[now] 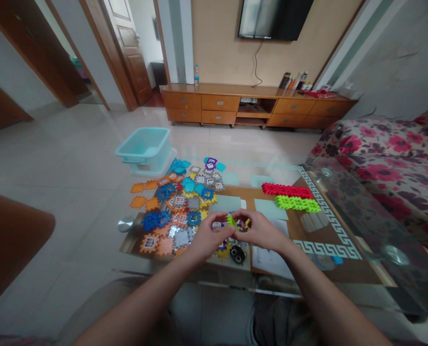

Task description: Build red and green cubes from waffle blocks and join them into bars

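Both hands meet over the near middle of the glass table. My left hand [212, 234] pinches a small lime-green toothed piece [231, 221] from the left. From the right, my right hand [255, 230] closes its fingers on the same piece. Loose interlocking tiles in orange, blue, grey and yellow, such as a grey tile [183, 237], lie to the left of my hands. On the right side of the table rest a red assembled block [287, 190] and a lime-green assembled block [298, 203], side by side.
A light-blue plastic tub [145, 149] stands beyond the table's far left corner. A black round object [237, 254] lies near the front edge, beside white papers [271, 259]. A floral sofa [386, 144] is at the right.
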`<state>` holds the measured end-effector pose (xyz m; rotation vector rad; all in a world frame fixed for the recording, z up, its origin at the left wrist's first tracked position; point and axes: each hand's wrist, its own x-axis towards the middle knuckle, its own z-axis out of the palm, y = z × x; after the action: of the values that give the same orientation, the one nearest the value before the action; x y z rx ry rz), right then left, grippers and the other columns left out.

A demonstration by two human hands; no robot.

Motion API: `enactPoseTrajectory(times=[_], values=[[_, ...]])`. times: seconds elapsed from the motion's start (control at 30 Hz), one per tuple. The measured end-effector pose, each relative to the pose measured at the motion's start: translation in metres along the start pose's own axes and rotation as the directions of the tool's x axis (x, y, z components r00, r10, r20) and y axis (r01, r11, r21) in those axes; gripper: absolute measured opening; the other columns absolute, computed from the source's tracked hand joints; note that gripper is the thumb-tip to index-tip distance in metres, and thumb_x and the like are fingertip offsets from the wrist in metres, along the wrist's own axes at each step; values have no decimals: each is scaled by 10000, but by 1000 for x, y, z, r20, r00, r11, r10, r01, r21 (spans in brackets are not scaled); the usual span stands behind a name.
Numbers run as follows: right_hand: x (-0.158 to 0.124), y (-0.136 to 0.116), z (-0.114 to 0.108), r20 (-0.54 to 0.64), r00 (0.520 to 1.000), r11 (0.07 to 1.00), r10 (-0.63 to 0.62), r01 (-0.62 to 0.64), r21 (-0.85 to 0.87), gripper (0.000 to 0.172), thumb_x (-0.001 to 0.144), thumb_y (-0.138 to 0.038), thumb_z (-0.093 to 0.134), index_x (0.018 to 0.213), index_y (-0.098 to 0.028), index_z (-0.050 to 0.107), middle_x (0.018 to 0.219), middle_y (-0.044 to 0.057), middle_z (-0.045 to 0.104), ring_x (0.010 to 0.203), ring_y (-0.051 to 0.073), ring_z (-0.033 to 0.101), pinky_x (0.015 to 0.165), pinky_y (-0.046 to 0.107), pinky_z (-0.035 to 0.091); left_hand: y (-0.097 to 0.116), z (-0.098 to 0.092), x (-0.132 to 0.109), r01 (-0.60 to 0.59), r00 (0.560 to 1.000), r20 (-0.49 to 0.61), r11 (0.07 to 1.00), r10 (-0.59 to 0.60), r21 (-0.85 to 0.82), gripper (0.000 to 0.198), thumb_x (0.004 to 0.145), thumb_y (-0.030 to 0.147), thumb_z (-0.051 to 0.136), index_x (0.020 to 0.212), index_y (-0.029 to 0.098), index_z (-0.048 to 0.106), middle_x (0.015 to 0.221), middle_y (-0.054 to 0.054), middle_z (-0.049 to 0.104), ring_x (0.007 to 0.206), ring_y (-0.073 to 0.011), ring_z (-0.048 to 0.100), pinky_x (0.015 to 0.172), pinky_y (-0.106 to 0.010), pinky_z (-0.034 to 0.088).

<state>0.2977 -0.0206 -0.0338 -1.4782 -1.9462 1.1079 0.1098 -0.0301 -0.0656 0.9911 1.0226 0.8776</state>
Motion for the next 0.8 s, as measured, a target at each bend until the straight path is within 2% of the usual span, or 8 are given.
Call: enactPoseTrajectory(times=[0.1, 0.2, 0.27, 0.33, 0.47, 0.67, 0.73, 0.8], values=[[-2, 3, -2, 79, 997, 1000, 1, 1, -25, 362, 695, -296, 742, 1026, -164, 679, 792, -1, 646, 671, 138, 540, 604, 242, 422, 2, -3, -1, 15, 991, 132, 998, -23, 64, 549, 706, 346, 827, 1170, 147, 611, 947, -95, 715, 785, -188, 703, 719, -309, 544], [-6, 8, -8, 140, 990, 995, 8, 6, -101, 375, 687, -324, 764, 1018, -166, 682, 763, -1, 640, 660, 147, 551, 582, 243, 411, -2, -4, -3, -6, 985, 171, 991, -17, 133, 588, 680, 316, 840, 1181, 153, 577, 1030, -100, 687, 755, -149, 673, 692, -284, 532], [-8, 14, -15, 100, 994, 975, 43, -20, -220, 461, 663, -311, 784, 1083, -155, 674, 804, 23, 666, 702, 173, 589, 622, 259, 433, -5, -5, -4, -24, 984, 177, 982, -9, 188, 610, 692, 329, 831, 1205, 174, 541, 1096, -95, 654, 729, -118, 635, 658, -261, 511], [-10, 25, -23, -7, 996, 925, 89, -85, -371, 573, 634, -281, 803, 1164, -129, 647, 882, 65, 692, 786, 212, 623, 688, 284, 451, -8, -6, -8, -47, 972, 234, 963, -18, 266, 511, 753, 351, 777, 1177, 179, 548, 1032, -65, 652, 714, -109, 604, 636, -245, 482], [-13, 47, -37, -58, 982, 817, 179, -181, -547, 446, 673, -275, 769, 1068, -90, 673, 974, 137, 705, 880, 259, 647, 763, 308, 457, -10, -3, -23, -133, 876, 472, 892, -97, 431, 302, 851, 365, 654, 1085, 177, 614, 828, -27, 665, 720, -139, 608, 635, -250, 461], [-24, 56, -42, -15, 966, 732, 259, -206, -649, 362, 641, -192, 735, 992, -115, 688, 1030, 152, 681, 945, 279, 637, 788, 303, 447, -20, 8, -47, -279, 701, 670, 770, -244, 573, 442, 778, 469, 713, 1131, 207, 664, 926, -60, 742, 720, -178, 651, 597, -259, 468], [-28, 57, -42, 4, 963, 728, 271, -203, -654, 332, 635, -195, 735, 955, -128, 681, 989, 136, 678, 895, 267, 631, 750, 301, 440, -24, 12, -49, -289, 676, 686, 760, -270, 583, 483, 764, 490, 722, 1156, 214, 663, 952, -64, 752, 712, -180, 654, 585, -256, 469], [-32, 58, -42, 14, 957, 733, 290, -212, -646, 308, 633, -192, 730, 930, -141, 668, 938, 117, 680, 850, 256, 627, 720, 297, 427, -25, 16, -48, -299, 678, 687, 755, -263, 584, 479, 771, 476, 716, 1164, 208, 659, 962, -68, 754, 709, -176, 653, 586, -254, 471]])
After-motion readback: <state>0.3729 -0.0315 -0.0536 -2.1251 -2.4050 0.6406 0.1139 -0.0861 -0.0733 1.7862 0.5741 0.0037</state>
